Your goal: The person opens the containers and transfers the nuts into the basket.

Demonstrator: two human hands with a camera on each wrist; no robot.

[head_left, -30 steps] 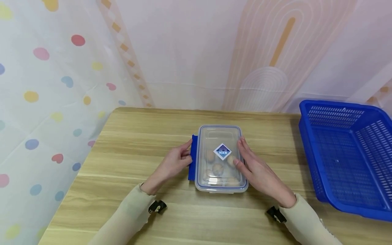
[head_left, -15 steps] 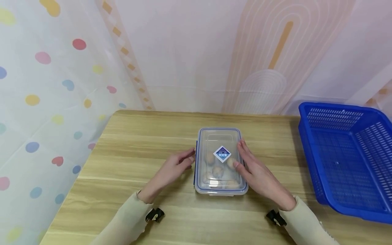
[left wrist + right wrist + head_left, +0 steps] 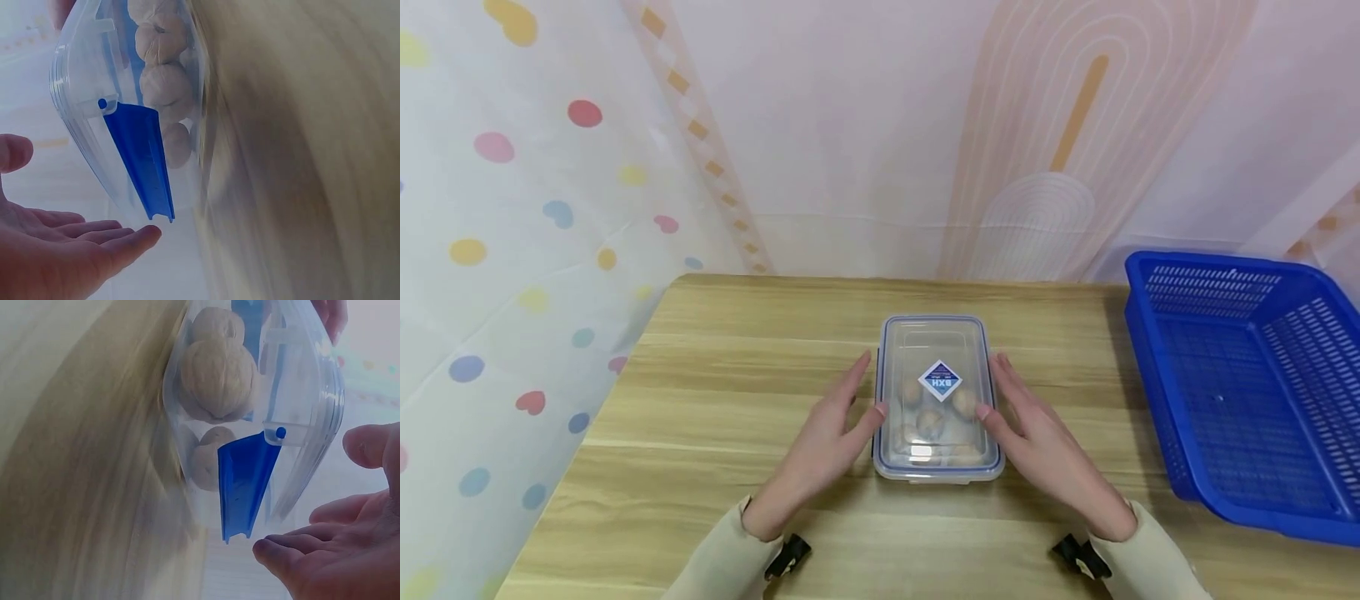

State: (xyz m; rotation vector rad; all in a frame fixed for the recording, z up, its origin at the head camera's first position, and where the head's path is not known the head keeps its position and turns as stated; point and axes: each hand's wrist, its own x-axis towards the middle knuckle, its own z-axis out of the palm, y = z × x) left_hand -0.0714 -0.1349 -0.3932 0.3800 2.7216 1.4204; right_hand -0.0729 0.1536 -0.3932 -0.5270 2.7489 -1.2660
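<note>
A clear plastic food container [image 3: 936,450] with a blue-lined lid and a diamond-shaped label lies on the wooden table. Several walnuts [image 3: 165,90] show through its walls. My left hand [image 3: 827,437] is along its left side, fingers straight, thumb tip by the lid's edge. On the other side, my right hand [image 3: 1045,446] lies likewise with extended fingers, its thumb near the lid's rim. A blue latch [image 3: 140,156] hangs tilted from the lid in the left wrist view. Another blue latch [image 3: 247,484] slants away from the wall in the right wrist view. Neither hand grips anything.
A blue plastic basket [image 3: 1187,467] with slotted walls stands at the table's right. Behind the wooden table [image 3: 760,333] hangs a patterned cloth [image 3: 850,125], which also covers the left side.
The left latch, sticking out flat under my left fingers a second ago, has swung down. My left hand has let go and spread its thumb toward the lid. My right hand has shifted slightly.
</note>
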